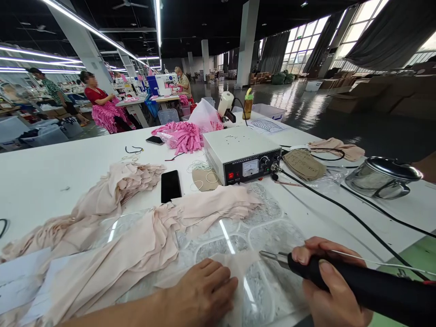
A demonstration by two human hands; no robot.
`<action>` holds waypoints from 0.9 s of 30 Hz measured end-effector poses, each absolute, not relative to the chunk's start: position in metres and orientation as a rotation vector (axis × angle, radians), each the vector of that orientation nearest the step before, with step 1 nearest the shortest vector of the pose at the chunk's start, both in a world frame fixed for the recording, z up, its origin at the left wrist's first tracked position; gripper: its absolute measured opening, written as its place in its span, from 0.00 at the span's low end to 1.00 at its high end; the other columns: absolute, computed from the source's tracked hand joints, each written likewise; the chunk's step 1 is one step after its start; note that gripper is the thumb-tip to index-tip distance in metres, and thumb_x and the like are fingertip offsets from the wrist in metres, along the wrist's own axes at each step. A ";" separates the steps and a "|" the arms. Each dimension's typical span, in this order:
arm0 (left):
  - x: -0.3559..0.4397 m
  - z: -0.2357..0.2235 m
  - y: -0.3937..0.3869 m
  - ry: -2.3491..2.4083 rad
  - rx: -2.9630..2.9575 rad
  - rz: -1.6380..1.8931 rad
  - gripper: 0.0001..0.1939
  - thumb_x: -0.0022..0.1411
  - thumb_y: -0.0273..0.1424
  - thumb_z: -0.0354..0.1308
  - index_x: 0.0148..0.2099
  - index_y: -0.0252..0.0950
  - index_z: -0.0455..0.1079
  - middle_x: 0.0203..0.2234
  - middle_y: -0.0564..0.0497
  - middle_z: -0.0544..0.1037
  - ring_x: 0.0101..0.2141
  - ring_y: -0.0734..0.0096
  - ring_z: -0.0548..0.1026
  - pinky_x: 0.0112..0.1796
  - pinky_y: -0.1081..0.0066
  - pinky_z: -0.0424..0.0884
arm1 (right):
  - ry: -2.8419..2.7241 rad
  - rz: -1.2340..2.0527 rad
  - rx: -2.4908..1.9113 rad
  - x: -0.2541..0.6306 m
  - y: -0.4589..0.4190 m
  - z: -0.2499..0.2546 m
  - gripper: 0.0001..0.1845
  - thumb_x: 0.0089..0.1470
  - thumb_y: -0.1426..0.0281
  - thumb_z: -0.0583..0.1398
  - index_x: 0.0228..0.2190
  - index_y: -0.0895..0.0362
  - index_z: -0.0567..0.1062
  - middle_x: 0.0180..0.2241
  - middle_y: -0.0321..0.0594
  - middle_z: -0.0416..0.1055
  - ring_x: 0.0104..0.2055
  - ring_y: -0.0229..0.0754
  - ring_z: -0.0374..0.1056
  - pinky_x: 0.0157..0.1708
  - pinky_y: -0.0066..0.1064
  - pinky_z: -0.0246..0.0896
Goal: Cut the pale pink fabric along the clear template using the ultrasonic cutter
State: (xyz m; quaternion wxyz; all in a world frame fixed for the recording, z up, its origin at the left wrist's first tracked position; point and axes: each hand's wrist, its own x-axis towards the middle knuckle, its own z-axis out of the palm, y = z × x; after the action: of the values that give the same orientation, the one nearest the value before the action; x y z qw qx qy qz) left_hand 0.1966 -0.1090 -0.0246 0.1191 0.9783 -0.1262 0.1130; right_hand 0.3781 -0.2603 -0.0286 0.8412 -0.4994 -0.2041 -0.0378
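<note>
Near the middle, the left hand [206, 290] lies flat on the sheer fabric [241, 264], likely light, slippery and best pinned by its edge, while the right hand [332, 284] grips the black-handled tool [384, 288].

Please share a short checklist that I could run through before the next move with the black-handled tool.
1. Right hand wrapped around the black-handled tool: ok.
2. Left hand resting palm-down on the thin fabric piece: ok.
3. Left fingers apart from the metal tip: ok, a gap shows between them.
4. Metal tip touching the fabric's edge: cannot tell; it points at the edge from close by.
5. Black cable plugged into the front of the control box: ok.
6. Control box powered: cannot tell; its red switch looks bright, but that alone doesn't settle it.
</note>
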 end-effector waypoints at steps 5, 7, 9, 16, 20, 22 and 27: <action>0.202 -0.028 -0.105 -0.378 2.922 0.316 0.07 0.68 0.28 0.50 0.46 0.30 0.65 0.33 0.46 0.72 0.34 0.65 0.71 0.41 0.65 0.69 | -0.466 -0.057 -1.059 0.379 -0.256 -0.026 0.07 0.48 0.69 0.62 0.32 0.56 0.72 0.30 0.39 0.70 0.21 0.38 0.65 0.24 0.38 0.65; 0.204 -0.024 -0.093 -0.484 2.930 0.283 0.07 0.69 0.28 0.50 0.45 0.31 0.66 0.34 0.47 0.73 0.35 0.66 0.72 0.47 0.61 0.68 | -0.461 -0.046 -1.078 0.378 -0.261 -0.024 0.07 0.48 0.70 0.62 0.33 0.56 0.72 0.30 0.39 0.71 0.23 0.39 0.65 0.25 0.37 0.65; 0.207 -0.018 -0.080 -0.600 2.939 0.283 0.08 0.69 0.25 0.49 0.47 0.31 0.67 0.37 0.46 0.75 0.40 0.65 0.73 0.53 0.59 0.63 | -0.452 -0.039 -1.097 0.376 -0.268 -0.022 0.06 0.49 0.70 0.62 0.33 0.56 0.72 0.30 0.39 0.71 0.24 0.39 0.66 0.26 0.37 0.66; 0.213 -0.013 -0.086 -0.583 2.875 0.361 0.13 0.69 0.24 0.47 0.52 0.30 0.66 0.46 0.42 0.76 0.48 0.64 0.72 0.55 0.61 0.64 | -0.483 0.002 -1.041 0.373 -0.280 -0.018 0.07 0.50 0.69 0.61 0.35 0.53 0.74 0.30 0.38 0.71 0.22 0.36 0.64 0.23 0.34 0.67; 0.217 -0.021 -0.101 -0.494 2.907 0.396 0.15 0.72 0.28 0.45 0.56 0.29 0.64 0.52 0.42 0.73 0.53 0.62 0.70 0.56 0.63 0.65 | -0.531 0.049 -1.006 0.376 -0.277 -0.019 0.07 0.51 0.69 0.61 0.35 0.53 0.74 0.29 0.38 0.71 0.20 0.36 0.64 0.22 0.34 0.67; 0.217 -0.026 -0.102 -0.468 2.928 0.370 0.16 0.73 0.30 0.44 0.57 0.30 0.64 0.52 0.43 0.73 0.54 0.62 0.70 0.57 0.63 0.65 | -0.542 0.067 -1.026 0.376 -0.280 -0.021 0.07 0.51 0.69 0.62 0.35 0.54 0.74 0.28 0.38 0.71 0.21 0.36 0.64 0.23 0.33 0.68; 0.211 -0.030 -0.099 -0.432 2.917 0.320 0.16 0.71 0.31 0.47 0.56 0.30 0.64 0.48 0.43 0.75 0.56 0.59 0.68 0.58 0.61 0.64 | -0.550 0.131 -1.061 0.376 -0.295 -0.031 0.08 0.52 0.66 0.63 0.36 0.52 0.73 0.27 0.38 0.69 0.21 0.38 0.65 0.23 0.33 0.68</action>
State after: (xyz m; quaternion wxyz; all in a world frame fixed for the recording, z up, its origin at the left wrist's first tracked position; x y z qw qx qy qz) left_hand 0.2109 -0.0990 -0.0301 0.0876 0.9797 -0.1450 0.1076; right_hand 0.3757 -0.2950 -0.0306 0.8247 -0.4993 -0.2585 0.0615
